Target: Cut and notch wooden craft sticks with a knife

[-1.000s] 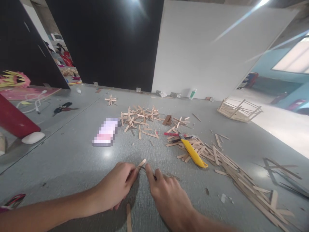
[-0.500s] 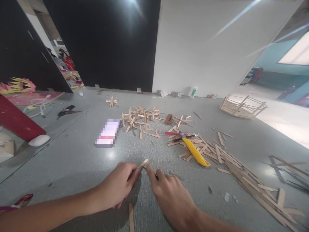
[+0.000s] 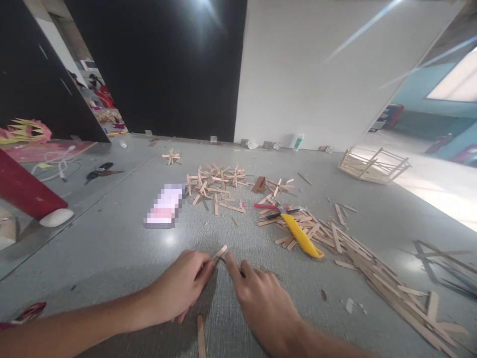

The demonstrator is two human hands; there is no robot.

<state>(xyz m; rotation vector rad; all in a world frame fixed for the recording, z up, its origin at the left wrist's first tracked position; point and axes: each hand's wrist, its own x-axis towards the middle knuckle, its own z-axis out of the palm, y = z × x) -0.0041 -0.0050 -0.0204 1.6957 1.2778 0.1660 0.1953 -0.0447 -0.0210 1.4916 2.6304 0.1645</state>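
Observation:
My left hand (image 3: 190,283) is closed round a wooden craft stick (image 3: 222,250), whose rounded tip sticks out past the fingers, pointing up and right. My right hand (image 3: 261,293) is closed on a thin dark tool with a blade-like tip (image 3: 221,259); its fist covers most of it. That tip touches or nearly touches the stick beside my left fingertips. On the table between my forearms lies another craft stick (image 3: 201,335), partly cut off by the lower edge of the view.
Beyond my hands are a yellow-handled cutter (image 3: 301,236), a phone with a blurred screen (image 3: 166,206) and a pile of glued stick pieces (image 3: 219,179). Long loose sticks (image 3: 376,271) spread to the right. A stick frame (image 3: 372,166) stands at the far right, a red cylinder (image 3: 28,184) at the left.
Both hands hold nearly the same pose. The view has shifted very slightly, and the blade-like tip shows a little more clearly against the stick.

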